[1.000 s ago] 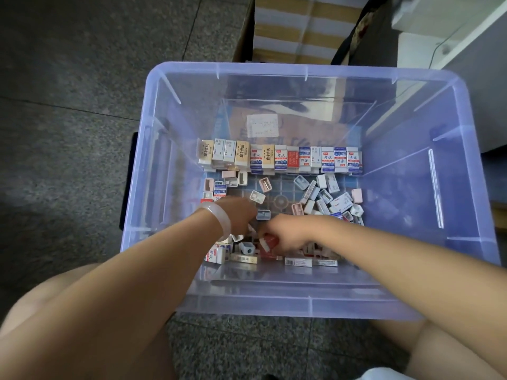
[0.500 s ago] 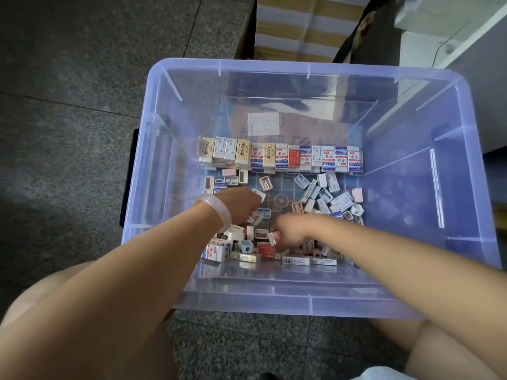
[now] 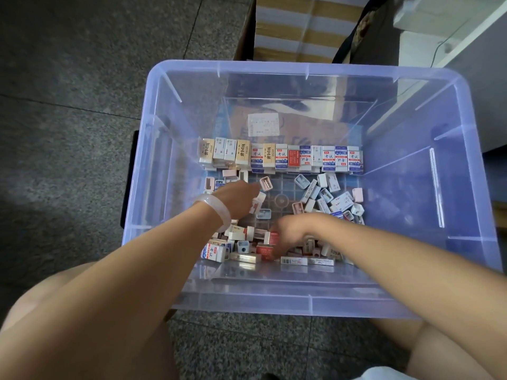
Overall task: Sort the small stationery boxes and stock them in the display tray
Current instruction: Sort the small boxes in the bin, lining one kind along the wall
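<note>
A clear bluish plastic tub (image 3: 274, 67) on the floor holds many small stationery boxes. A neat row of upright boxes (image 3: 279, 159) lines its far side. Loose boxes and small sharpeners lie in a heap at the right (image 3: 329, 197) and in another along the near wall (image 3: 241, 250). My left hand (image 3: 237, 197), with a pale bangle on the wrist, reaches in at the centre left and pinches a small white box (image 3: 258, 201). My right hand (image 3: 290, 231) is curled down into the near heap, its fingers on a red-and-white box (image 3: 271, 237).
Striped cardboard cartons (image 3: 296, 28) stand just behind the tub. A white counter edge (image 3: 466, 31) is at the upper right. Grey stone floor (image 3: 68, 133) surrounds the tub, and my knees frame its near wall.
My left hand has lifted away from the near heap and moved toward the far row with a small white box. My right hand has stayed in the near heap, shifting slightly right.
</note>
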`<action>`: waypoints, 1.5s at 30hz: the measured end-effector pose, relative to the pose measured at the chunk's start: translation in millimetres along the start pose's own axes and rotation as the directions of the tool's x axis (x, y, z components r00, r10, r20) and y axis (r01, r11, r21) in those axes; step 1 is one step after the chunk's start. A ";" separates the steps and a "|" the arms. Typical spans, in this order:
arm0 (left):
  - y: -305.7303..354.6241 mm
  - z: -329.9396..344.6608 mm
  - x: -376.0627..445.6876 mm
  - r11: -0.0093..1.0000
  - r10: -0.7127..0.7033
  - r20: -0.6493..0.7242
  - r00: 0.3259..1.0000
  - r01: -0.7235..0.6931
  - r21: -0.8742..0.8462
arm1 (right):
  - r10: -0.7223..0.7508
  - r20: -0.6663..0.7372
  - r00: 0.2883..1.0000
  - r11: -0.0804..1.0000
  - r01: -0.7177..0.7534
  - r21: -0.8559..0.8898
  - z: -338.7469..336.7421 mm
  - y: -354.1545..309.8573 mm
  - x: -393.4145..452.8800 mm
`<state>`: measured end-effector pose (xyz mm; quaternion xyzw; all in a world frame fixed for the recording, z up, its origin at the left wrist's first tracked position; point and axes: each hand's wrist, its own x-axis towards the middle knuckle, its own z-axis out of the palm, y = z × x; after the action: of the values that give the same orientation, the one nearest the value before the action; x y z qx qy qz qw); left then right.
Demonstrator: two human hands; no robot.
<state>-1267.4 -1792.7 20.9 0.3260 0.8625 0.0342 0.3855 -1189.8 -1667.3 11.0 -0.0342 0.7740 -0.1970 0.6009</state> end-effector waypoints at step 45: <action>9.3 -34.7 5.1 -0.057 -0.569 -0.145 0.810 -0.215 -0.975 | 0.446 -0.615 0.651 0.232 0.579 0.782 -56.3 18.5 -6.2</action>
<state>-1288.7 -1775.8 44.8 -0.2003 0.6701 0.6721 0.2430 -1237.8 -1633.6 21.5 0.3913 0.6416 -0.6535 0.0907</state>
